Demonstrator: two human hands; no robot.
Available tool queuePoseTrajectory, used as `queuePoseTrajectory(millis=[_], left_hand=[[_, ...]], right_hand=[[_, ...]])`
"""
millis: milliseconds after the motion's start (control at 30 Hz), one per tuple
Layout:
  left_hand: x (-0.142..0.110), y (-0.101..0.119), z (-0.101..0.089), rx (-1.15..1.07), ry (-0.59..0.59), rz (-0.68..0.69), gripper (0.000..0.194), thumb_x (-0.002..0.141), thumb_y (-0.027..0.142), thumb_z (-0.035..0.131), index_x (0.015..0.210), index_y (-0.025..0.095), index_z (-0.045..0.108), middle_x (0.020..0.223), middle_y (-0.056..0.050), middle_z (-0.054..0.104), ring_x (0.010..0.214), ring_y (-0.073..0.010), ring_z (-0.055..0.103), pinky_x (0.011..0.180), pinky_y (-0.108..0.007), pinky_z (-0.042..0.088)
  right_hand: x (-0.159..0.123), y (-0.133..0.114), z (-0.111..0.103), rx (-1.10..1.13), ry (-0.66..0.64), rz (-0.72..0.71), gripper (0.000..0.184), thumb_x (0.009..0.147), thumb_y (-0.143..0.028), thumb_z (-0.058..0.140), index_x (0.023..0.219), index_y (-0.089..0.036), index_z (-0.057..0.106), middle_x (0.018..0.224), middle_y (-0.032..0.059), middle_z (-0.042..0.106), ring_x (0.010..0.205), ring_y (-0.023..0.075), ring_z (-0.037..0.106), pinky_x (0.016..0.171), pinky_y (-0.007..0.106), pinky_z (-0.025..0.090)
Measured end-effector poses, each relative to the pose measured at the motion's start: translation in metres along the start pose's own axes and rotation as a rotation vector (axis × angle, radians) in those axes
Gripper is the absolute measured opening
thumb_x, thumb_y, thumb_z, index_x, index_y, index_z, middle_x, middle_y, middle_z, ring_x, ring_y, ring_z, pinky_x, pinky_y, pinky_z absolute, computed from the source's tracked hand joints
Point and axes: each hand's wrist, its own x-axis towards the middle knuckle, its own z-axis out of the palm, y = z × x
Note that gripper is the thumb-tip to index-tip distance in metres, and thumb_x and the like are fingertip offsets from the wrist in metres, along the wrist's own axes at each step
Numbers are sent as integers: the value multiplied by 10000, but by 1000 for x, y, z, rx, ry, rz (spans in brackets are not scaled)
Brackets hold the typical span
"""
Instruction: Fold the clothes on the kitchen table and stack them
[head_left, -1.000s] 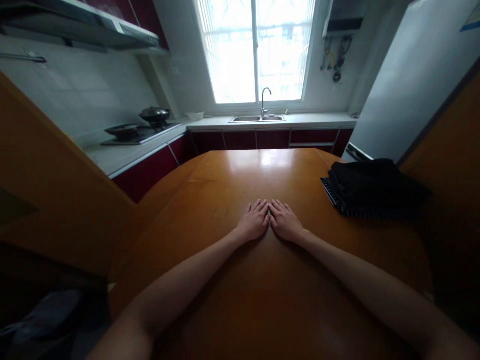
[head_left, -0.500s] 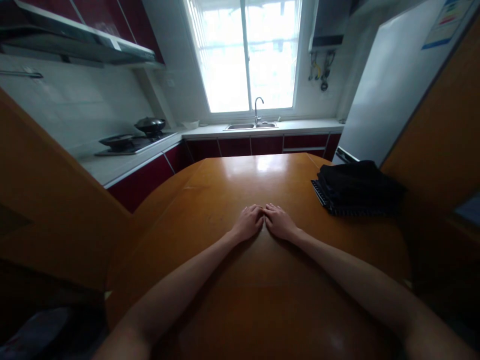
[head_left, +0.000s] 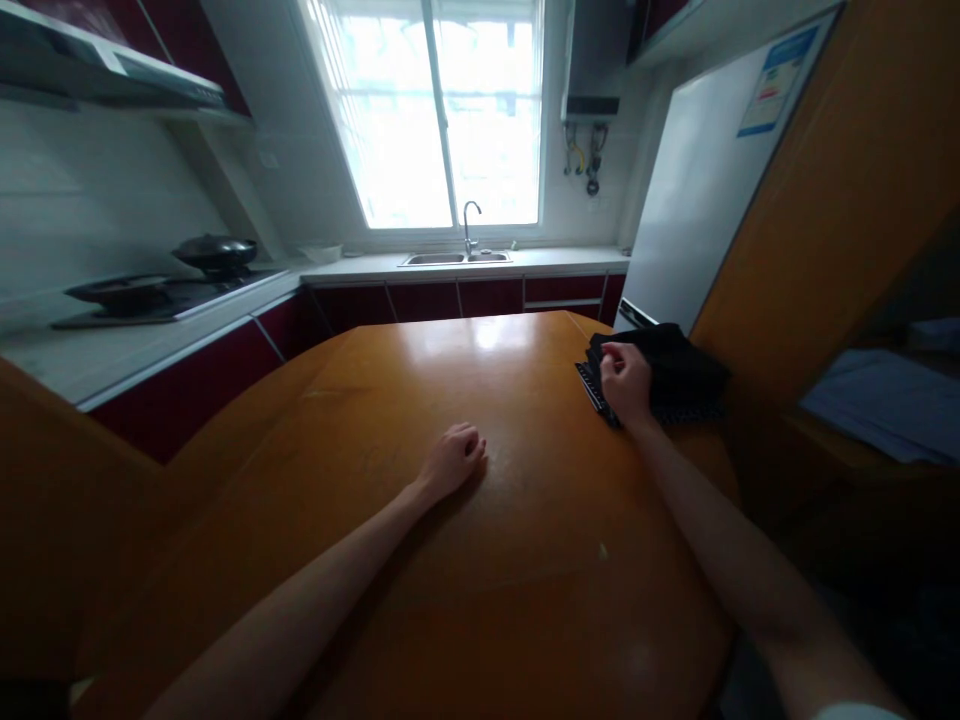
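Observation:
My left hand point(head_left: 453, 460) rests on the brown wooden table point(head_left: 420, 390) near its middle. Its fingers are loosely curled in, with nothing in them. On the right, my right hand point(head_left: 627, 384) is at the left part of a stack of folded black cloth point(head_left: 679, 362). The fingers there are bent inward, and whether cloth is caught between them is hidden. White marks run along the stack's lower left edge.
Beyond the table, a counter holds a sink point(head_left: 435, 259) with a faucet point(head_left: 469, 226). Pans point(head_left: 216, 252) stand on a stove at the left. A refrigerator point(head_left: 697, 190) rises behind the cloth. Pale folded fabric point(head_left: 885, 400) lies on a shelf at far right.
My right hand has left my left hand's side and moved right to the black cloth. My left hand has curled its fingers. The view has turned to the right.

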Motion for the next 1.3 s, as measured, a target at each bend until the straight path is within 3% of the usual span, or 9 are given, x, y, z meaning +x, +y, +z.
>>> queuePoseTrajectory(millis=[67, 200, 267, 367, 700, 933, 1033, 1167, 1300], left_hand=[[1, 2, 0, -3, -4, 2, 338, 921, 330, 499, 619, 222, 395, 722, -18, 520, 711, -183, 477, 681, -308, 382], [2, 4, 0, -3, -22, -1, 312, 904, 317, 523, 621, 217, 439, 733, -24, 546, 721, -187, 486, 697, -316, 396], [2, 2, 0, 4, -27, 5, 310, 905, 318, 524, 623, 216, 446, 740, -27, 554, 727, -190, 489, 700, -318, 397], [2, 0, 1, 17, -32, 11, 322, 913, 330, 522, 622, 216, 443, 742, -29, 557, 732, -193, 491, 702, -317, 395], [2, 3, -2, 17, -36, 21, 315, 918, 323, 526, 629, 215, 459, 750, -28, 566, 738, -191, 501, 703, -311, 404], [1, 3, -1, 37, -54, 0, 306, 923, 323, 512, 638, 214, 487, 776, -35, 579, 776, -195, 516, 742, -325, 411], [1, 2, 0, 36, -49, -1, 302, 923, 319, 510, 641, 212, 499, 777, -34, 581, 773, -193, 520, 747, -321, 414], [1, 1, 2, 25, -34, 12, 307, 916, 326, 524, 634, 209, 500, 757, -33, 583, 747, -191, 519, 736, -321, 423], [5, 0, 6, -135, 21, -84, 222, 918, 338, 514, 752, 204, 574, 769, -30, 616, 721, -183, 561, 706, -310, 455]], right_hand=[[13, 41, -25, -187, 107, 74, 347, 876, -239, 448, 1101, -123, 685, 1150, 183, 664, 1124, 294, 579, 1011, 453, 429], [15, 107, -54, -430, 272, 432, 435, 816, -277, 547, 1211, -125, 649, 1332, 235, 568, 1253, 383, 486, 1026, 587, 375], [12, 124, -58, -470, 299, 559, 475, 802, -293, 580, 1246, -131, 627, 1365, 246, 545, 1269, 407, 469, 1024, 622, 358], [11, 132, -59, -483, 300, 604, 503, 801, -309, 593, 1268, -123, 611, 1325, 255, 567, 1241, 409, 485, 1020, 612, 355], [18, 134, -67, -392, 305, 327, 397, 792, -127, 460, 1120, -117, 683, 1080, 175, 660, 1045, 296, 574, 968, 447, 414], [13, 134, -66, -473, 276, 446, 379, 772, -164, 540, 1118, -119, 689, 1093, 200, 624, 1080, 351, 532, 954, 540, 408], [16, 130, -68, -459, 291, 384, 369, 790, -147, 499, 1094, -126, 707, 1054, 187, 646, 1057, 339, 546, 956, 530, 405], [20, 96, -63, -360, 227, 118, 348, 860, -161, 450, 1081, -102, 711, 1033, 178, 652, 1026, 301, 571, 964, 442, 427], [0, 19, -36, -225, -3, -105, 336, 974, -223, 407, 1099, -146, 709, 1008, 142, 647, 1008, 265, 590, 937, 376, 456]])
